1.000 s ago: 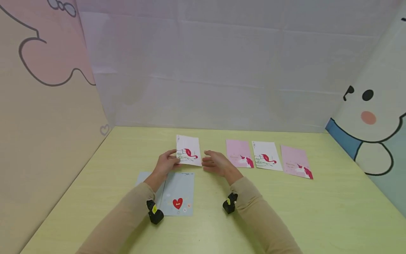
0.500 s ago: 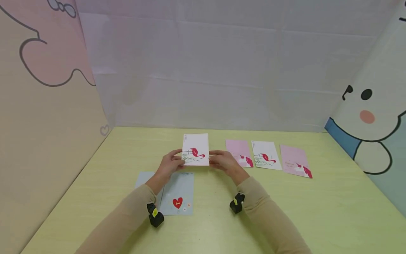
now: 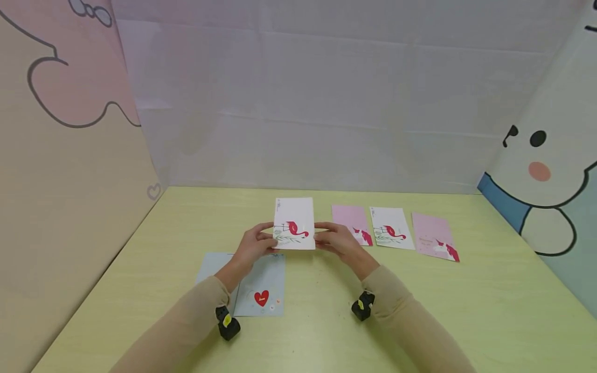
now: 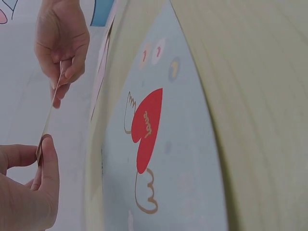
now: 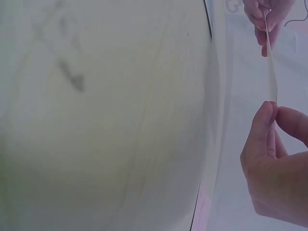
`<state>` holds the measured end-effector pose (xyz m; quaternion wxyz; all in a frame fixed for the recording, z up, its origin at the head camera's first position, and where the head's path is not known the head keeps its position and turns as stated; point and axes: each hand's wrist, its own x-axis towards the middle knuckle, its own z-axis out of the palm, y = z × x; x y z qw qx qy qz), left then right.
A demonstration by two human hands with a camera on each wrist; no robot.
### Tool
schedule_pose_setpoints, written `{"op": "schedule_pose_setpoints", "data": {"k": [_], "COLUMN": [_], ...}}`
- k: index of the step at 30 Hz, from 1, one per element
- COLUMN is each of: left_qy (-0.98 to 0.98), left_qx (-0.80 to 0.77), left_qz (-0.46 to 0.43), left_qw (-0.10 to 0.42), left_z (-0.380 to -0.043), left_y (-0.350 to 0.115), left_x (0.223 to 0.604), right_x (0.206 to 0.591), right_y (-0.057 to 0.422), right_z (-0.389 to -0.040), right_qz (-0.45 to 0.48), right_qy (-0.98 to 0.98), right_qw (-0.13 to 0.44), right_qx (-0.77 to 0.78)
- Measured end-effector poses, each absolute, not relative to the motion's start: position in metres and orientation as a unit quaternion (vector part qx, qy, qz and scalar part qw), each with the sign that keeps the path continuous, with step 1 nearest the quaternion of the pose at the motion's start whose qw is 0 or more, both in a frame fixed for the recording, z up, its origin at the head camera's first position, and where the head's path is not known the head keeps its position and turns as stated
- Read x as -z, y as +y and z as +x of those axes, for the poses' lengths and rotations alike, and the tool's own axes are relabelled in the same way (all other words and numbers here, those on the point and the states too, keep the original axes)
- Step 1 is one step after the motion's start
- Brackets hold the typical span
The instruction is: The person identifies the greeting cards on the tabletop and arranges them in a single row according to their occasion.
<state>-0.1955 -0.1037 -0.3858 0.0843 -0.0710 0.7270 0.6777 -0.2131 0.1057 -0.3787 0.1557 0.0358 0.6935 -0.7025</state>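
Note:
A white card with a red flamingo (image 3: 294,215) is held up over the table between both hands. My left hand (image 3: 253,248) pinches its left edge, thumb on the front face. On the opposite edge, my right hand (image 3: 339,240) pinches the card between thumb and fingers. Both wrist views show the flamingo card (image 4: 50,113) edge-on, thin and nearly flat. Under the left wrist lie light blue cards, the nearer one (image 3: 275,280) bearing a red winged heart (image 4: 148,130); the left forearm and hand partly hide them.
Right of the hands, a pink unicorn card (image 3: 347,217), a second flamingo card (image 3: 389,217) and another pink unicorn card (image 3: 431,228) lie in a row on the pale yellow table (image 3: 420,311). A white sheet (image 3: 326,103) hangs behind, with printed panels at both sides.
The flamingo card has moved right and slightly nearer. My right hand, apart from it a second ago, has taken hold of its right edge.

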Motion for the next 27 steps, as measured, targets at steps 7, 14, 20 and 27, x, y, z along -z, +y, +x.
{"op": "schedule_pose_setpoints", "data": {"k": [7, 14, 20, 27], "left_qy": [0.744, 0.749, 0.754, 0.773], "left_qx": [-0.659, -0.657, -0.650, -0.624], "left_qz": [-0.059, -0.022, 0.001, 0.040], "left_qw": [0.090, 0.087, 0.100, 0.111], "left_z": [-0.189, -0.178, -0.170, -0.160], "left_y": [-0.100, -0.097, -0.093, -0.090], "left_x": [0.387, 0.389, 0.390, 0.394], "right_x": [0.378, 0.378, 0.379, 0.382], "right_y": [0.118, 0.126, 0.134, 0.142], "right_z": [-0.205, -0.194, -0.185, -0.174], "right_qz": [0.019, 0.011, 0.003, -0.014], "right_qy": [0.706, 0.720, 0.736, 0.741], "right_qw": [0.161, 0.169, 0.167, 0.173], "right_qx": [0.689, 0.673, 0.656, 0.649]}}
